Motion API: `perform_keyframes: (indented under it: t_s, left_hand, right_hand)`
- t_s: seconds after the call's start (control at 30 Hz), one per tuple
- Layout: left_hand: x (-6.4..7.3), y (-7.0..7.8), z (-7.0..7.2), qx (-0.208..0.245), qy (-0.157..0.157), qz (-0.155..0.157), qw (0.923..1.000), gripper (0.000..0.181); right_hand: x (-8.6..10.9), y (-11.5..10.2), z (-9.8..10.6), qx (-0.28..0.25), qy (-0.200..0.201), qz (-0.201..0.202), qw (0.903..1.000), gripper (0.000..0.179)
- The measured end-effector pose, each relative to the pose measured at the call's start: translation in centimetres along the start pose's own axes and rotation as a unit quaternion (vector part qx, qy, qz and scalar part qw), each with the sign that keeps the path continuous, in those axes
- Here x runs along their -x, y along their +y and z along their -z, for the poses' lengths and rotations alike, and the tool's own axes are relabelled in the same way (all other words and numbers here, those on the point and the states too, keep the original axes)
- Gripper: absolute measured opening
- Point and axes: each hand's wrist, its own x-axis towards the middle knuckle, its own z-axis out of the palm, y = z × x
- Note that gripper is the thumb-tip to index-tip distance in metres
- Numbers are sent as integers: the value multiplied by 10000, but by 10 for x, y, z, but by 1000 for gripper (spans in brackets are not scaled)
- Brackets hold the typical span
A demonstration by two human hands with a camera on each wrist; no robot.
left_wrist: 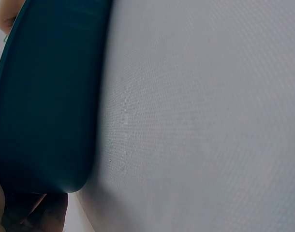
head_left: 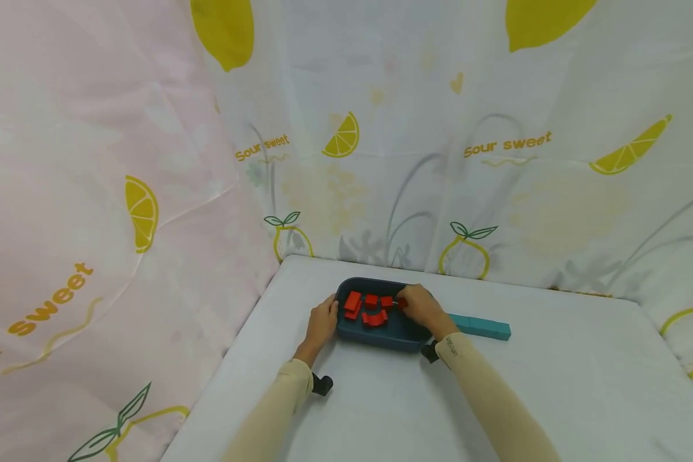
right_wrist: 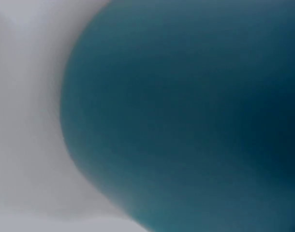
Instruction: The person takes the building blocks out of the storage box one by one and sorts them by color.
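A dark blue plastic bin [head_left: 381,340] stands on the white table with several red blocks [head_left: 371,301] in it, one of them a curved arch [head_left: 375,319]. My left hand [head_left: 322,319] grips the bin's left end, its fingers at the outer wall [left_wrist: 51,106] in the left wrist view. Over the right part of the bin, my right hand [head_left: 423,307] reaches in and pinches a small red block [head_left: 402,303], mostly hidden by the fingers. The bin's blurred side [right_wrist: 176,116] fills most of the right wrist view, where no fingers show.
Right of the bin lies a row of teal blocks [head_left: 480,326], its left end hidden behind my right wrist. White table surface [head_left: 566,378] extends to the right and in front. A lemon-printed curtain [head_left: 381,192] hangs along the back and left edges.
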Motion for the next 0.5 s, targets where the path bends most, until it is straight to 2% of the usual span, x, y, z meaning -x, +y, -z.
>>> perform_keyframes:
  t_s: [0.2,0.33,0.5]
  left_hand:
    - [0,-3,-2,79,16,-50,10000,32]
    - [1,-2,-1,112,-3,-28,9999,32]
    - [2,0,0,147,79,-142,9998,31]
  right_hand:
    - [10,0,13,37,80,112,9999,26]
    - [21,-1,23,156,267,316,9990,26]
    - [36,1,36,340,464,516,9970,27]
